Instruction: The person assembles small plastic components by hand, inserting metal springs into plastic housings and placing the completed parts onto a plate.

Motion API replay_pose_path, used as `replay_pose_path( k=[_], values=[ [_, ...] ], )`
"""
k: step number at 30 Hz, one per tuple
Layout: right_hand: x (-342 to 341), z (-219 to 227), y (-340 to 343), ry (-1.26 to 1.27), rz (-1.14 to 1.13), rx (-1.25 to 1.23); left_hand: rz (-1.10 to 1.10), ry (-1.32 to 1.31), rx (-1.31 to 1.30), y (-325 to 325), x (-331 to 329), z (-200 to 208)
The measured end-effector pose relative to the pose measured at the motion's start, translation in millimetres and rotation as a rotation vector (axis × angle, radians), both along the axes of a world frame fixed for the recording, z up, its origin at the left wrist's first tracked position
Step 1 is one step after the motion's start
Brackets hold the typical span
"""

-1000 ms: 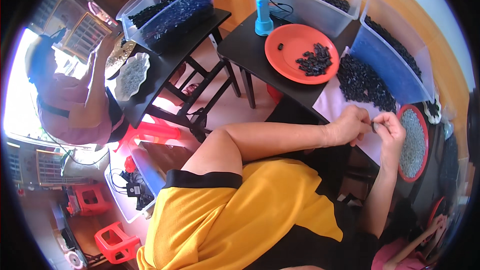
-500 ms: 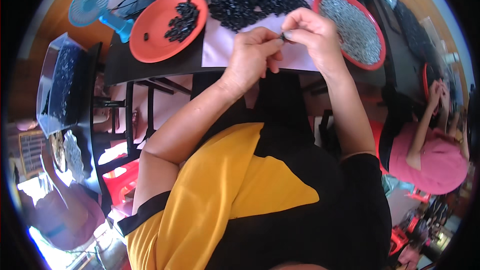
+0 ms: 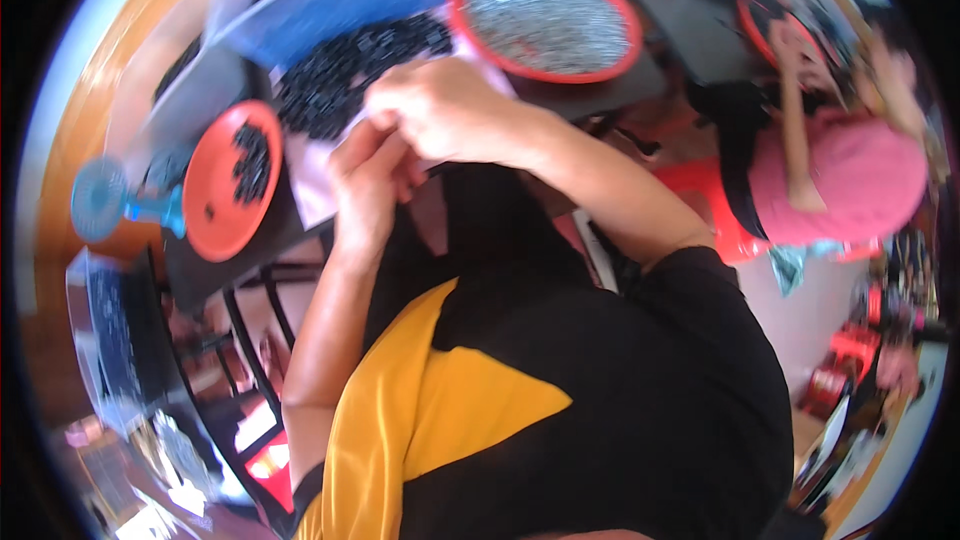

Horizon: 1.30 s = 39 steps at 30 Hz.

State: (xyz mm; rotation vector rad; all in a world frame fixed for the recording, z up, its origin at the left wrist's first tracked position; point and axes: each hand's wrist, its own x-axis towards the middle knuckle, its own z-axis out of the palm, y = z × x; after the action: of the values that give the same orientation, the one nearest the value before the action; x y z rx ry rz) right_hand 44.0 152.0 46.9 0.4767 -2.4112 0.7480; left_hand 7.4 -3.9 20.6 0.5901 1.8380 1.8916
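My left hand [image 3: 368, 175] and my right hand [image 3: 447, 110] meet over the near edge of the table, fingers closed and fingertips pressed together. Whatever lies between them is hidden by the fingers and blur. Just beyond them a heap of small black pieces [image 3: 325, 90] covers much of a pale sheet [image 3: 312, 185]. To the left, an orange-red plate [image 3: 215, 215] carries a cluster of the same black pieces, with one lying apart. Right of the heap stands a red-rimmed tray [image 3: 632, 45] full of small silvery metal parts [image 3: 545, 20].
A blue-walled bin [image 3: 350, 5] stands behind the heap. At the left are a blue fan [image 3: 100, 200] and a clear box [image 3: 95, 340] of dark pieces. On the right, a person in a pink top [image 3: 840, 180] sits on a red stool with their hands at another red tray [image 3: 755, 30].
The whole view has turned, so the table and trays appear tilted and shifted left. My hands stay together; the small dark piece seen between my fingertips before is now out of sight.
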Motion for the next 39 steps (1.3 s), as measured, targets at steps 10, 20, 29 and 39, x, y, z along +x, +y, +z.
replay_pose_path(
  k=[10, 20, 29, 39],
  values=[
    [-10.8, -12.1, -3.2, -0.182, 0.050, -0.184, 0.061, 0.030, 0.028, -2.8, 1.2, -6.2],
    [2.6, -11.0, 20.2, -0.072, 0.110, -0.286, 0.007, -0.054, 0.046, 1.4, 2.6, 0.5],
    [-1.5, 3.9, 8.1, 0.174, 0.093, 0.297, 0.030, -0.046, 0.046, 1.0, 0.9, -3.7],
    [-0.1, 5.9, -2.1, 0.194, 0.047, 0.365, 0.109, -0.008, 0.110, 5.5, 3.4, -7.4]
  ],
)
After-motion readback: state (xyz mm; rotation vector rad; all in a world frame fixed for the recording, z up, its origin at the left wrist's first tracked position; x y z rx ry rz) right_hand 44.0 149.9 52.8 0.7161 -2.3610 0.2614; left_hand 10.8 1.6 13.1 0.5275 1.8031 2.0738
